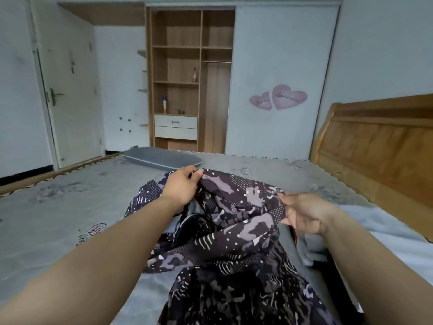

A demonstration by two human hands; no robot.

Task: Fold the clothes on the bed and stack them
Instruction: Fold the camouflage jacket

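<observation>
A dark patterned garment (236, 221) with grey and white patches is bunched up in front of me over the grey bed sheet (70, 207). My left hand (181, 187) pinches its upper edge at the far side. My right hand (304, 214) grips the cloth's right edge, fingers closed on the fabric. The garment's lower part trails toward me and looks crumpled. A grey piece of clothing (196, 207) shows through a gap under the patterned cloth, and other pale clothes (311, 249) lie beneath my right wrist.
A grey pillow (161, 158) lies at the far side of the bed. A wooden headboard (379, 148) rises on the right. An open wardrobe (189, 78) with shelves and a white door (72, 90) stand beyond the bed.
</observation>
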